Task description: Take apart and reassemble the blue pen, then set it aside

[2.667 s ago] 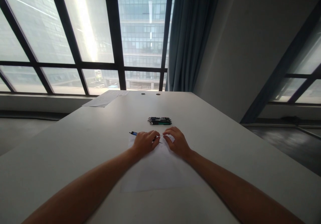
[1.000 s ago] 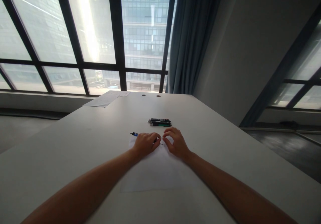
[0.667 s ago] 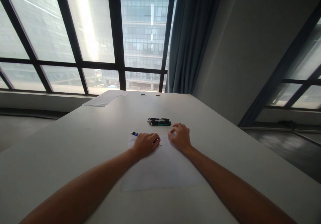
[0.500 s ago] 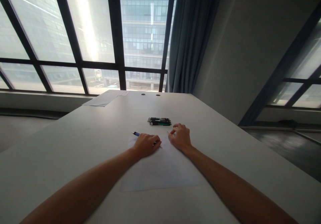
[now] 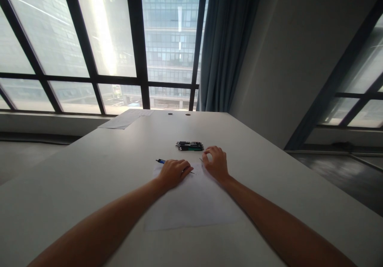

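Note:
A white sheet of paper [image 5: 191, 203] lies on the white table [image 5: 89, 179] in front of me. My left hand [image 5: 172, 172] rests on the sheet's far edge and is closed over a blue and black pen [image 5: 160, 161], whose blue end sticks out to the left. My right hand [image 5: 216, 162] sits a short way to the right, fingers curled at the sheet's far right corner. It seems to pinch something small and thin, too small to name. A bundle of dark pens [image 5: 190, 146] lies just beyond both hands.
More papers [image 5: 125, 118] lie at the table's far left corner, near two round cable holes [image 5: 178, 114]. Large windows and a grey-blue curtain [image 5: 227, 44] stand behind the table. The table's right edge drops off to a dark floor.
My right hand has pulled away from my left hand, moving right and slightly farther off. My left hand has stayed on the pen.

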Demonstrator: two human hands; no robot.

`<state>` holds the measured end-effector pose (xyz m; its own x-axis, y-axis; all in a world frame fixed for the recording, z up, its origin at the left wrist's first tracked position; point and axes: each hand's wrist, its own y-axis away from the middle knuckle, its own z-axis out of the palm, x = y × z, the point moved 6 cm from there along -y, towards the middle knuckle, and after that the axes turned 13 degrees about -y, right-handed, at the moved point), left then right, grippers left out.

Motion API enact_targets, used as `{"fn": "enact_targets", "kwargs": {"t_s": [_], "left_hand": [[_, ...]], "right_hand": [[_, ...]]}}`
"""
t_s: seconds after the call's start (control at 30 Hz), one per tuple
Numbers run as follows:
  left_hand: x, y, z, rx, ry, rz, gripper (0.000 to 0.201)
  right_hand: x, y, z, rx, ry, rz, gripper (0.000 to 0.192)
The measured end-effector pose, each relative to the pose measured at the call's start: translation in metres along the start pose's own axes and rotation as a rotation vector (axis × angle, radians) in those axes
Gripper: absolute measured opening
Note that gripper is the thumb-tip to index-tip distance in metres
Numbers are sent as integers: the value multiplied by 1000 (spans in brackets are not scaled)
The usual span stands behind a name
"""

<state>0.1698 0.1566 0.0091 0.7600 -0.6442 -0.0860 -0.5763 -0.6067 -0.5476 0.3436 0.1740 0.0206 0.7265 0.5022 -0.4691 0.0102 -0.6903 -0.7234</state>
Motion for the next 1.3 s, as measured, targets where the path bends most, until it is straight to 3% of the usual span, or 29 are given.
{"fn": "enact_targets", "kwargs": {"t_s": [0.07,0.23,0.5,0.7,0.87,1.1,1.3], "left_hand": [[-1,-1,-3,42,16,3,30],[0,-3,-8,110,53,42,28],[1,-1,-6,119,40,64,18],[-8,-2,-5,86,-26,-46,15],[-15,-3,-3,55,-72,-104,15],[-23,-2,-3,59,-72,-206,18],[-25,-2,-3,72,-65,-202,17]], "right_hand": [[-13,3,-2,-2,-103,-105,13],[-43,18,10,-259,-257,-318,12],[-38,18,11,-226,-279,-275,10],[-32,15,3,-125,-274,-195,6],[-21,12,4,-120,-269,-76,8],[-16,12,6,-137,-242,-27,9],[-12,10,3,-81,-234,-20,10]]}}
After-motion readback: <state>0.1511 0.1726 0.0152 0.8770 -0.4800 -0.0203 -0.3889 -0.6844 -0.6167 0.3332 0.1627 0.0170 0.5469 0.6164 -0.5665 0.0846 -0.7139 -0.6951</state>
